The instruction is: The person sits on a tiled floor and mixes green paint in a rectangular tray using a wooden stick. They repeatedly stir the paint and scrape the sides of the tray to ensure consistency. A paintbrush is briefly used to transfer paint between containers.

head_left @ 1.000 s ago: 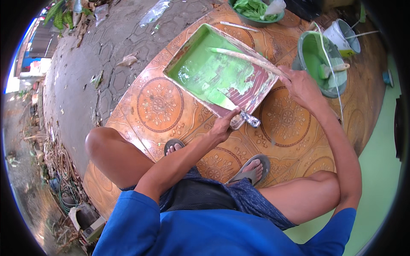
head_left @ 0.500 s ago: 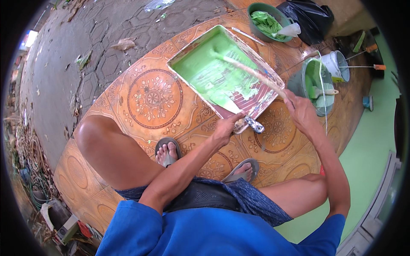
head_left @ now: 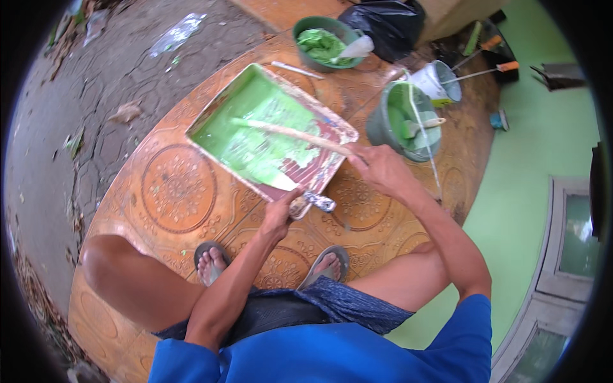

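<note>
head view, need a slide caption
Right hand holds a stick over a tray of green paint; left hand grips the tray's near corner.

Outdoor tiled floor (head_left: pixel 230 198) beside a house, seen from above through a fisheye lens that curves its edges. The tiles are glossy orange-brown, patterned with large round floral medallions (head_left: pixel 179 182). To the left, grey paving (head_left: pixel 105 150) in many-sided blocks meets the tile, with a dry brown leaf (head_left: pixel 126 112) lying on it. A smooth, pale green wall (head_left: pixel 530 147) fills the right side. At lower right, a greyish-white frame (head_left: pixel 549 255) holds glass panes (head_left: pixel 578 236); whether window or door is unclear. Soft daylight leaves pale reflections in the glass.
</note>
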### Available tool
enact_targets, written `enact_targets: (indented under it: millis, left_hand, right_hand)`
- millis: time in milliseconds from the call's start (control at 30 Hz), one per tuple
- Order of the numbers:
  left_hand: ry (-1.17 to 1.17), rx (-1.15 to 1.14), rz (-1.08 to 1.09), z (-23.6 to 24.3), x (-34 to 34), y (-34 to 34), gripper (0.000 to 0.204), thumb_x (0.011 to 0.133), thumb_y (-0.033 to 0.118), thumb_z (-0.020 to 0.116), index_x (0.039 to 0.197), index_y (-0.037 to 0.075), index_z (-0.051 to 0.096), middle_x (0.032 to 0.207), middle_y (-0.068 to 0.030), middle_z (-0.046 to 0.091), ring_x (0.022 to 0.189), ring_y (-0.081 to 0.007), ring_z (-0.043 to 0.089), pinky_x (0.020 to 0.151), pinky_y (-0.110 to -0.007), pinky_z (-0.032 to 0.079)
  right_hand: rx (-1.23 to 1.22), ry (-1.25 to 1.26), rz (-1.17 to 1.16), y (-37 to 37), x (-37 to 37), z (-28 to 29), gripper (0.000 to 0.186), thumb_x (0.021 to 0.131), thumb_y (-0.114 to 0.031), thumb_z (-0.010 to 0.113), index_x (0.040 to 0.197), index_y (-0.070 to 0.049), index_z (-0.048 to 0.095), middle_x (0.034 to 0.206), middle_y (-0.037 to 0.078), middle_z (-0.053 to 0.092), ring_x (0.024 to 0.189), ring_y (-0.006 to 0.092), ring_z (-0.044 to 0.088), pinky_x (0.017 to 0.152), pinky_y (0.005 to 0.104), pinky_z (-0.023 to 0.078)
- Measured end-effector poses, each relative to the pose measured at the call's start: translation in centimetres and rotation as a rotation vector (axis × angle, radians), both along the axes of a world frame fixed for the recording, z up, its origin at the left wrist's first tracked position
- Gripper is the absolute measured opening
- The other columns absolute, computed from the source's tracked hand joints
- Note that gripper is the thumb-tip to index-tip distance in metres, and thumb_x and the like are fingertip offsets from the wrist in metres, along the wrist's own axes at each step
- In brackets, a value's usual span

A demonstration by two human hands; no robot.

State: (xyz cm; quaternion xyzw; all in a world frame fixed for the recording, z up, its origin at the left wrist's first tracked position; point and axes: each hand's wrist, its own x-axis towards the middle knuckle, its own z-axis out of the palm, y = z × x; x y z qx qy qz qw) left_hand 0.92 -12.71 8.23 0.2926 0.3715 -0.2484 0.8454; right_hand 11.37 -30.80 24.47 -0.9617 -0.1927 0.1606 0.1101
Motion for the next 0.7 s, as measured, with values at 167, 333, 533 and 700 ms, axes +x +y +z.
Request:
enact_targets:
  millis: [167,333,533,700]
  left_hand:
    - [0.030,0.037,-0.044,0.3,0.2,-0.3,0.034,0.082,0.020,0.075,0.103,-0.004,0.065,0.093,-0.0085,0.067,0.077,-0.0149,0.064,0.063,-0.027,0.051]
    - [0.029,0.046,-0.041,0.1,0.0,-0.2,0.034,0.082,0.020,0.075,0.103,-0.004,0.065,0.091,-0.0066,0.067,0.076,-0.0142,0.065,0.062,-0.027,0.052]
    - [0.030,0.001,-0.020,-1.2,-0.1,-0.1,0.032,0.082,0.018,0.074,0.103,-0.005,0.064,0.090,-0.0078,0.067,0.072,-0.0143,0.065,0.060,-0.027,0.053]
    - [0.052,0.032,-0.022,-1.0,-0.1,-0.3,0.035,0.080,0.020,0.076,0.101,-0.006,0.064,0.091,-0.0099,0.067,0.073,-0.0152,0.065,0.062,-0.027,0.054]
  right_hand:
    - [0.006,-0.041,-0.067,-0.8,0.6,0.5,0.035,0.093,-0.027,0.050,0.118,-0.006,0.061,0.084,0.027,0.064,0.079,0.0434,0.062,0.073,0.0490,0.049]
    - [-0.011,0.013,-0.013,-0.5,0.3,0.4,0.034,0.094,-0.028,0.050,0.119,-0.008,0.061,0.083,0.027,0.063,0.078,0.0439,0.061,0.072,0.0487,0.049]
    - [-0.066,-0.072,-0.079,-1.0,1.5,0.0,0.035,0.094,-0.029,0.050,0.118,-0.006,0.061,0.084,0.026,0.064,0.077,0.0436,0.061,0.071,0.0482,0.049]
    - [0.092,-0.027,0.029,-1.0,1.0,0.1,0.033,0.093,-0.025,0.051,0.115,-0.005,0.062,0.086,0.027,0.064,0.079,0.0438,0.061,0.072,0.0489,0.049]
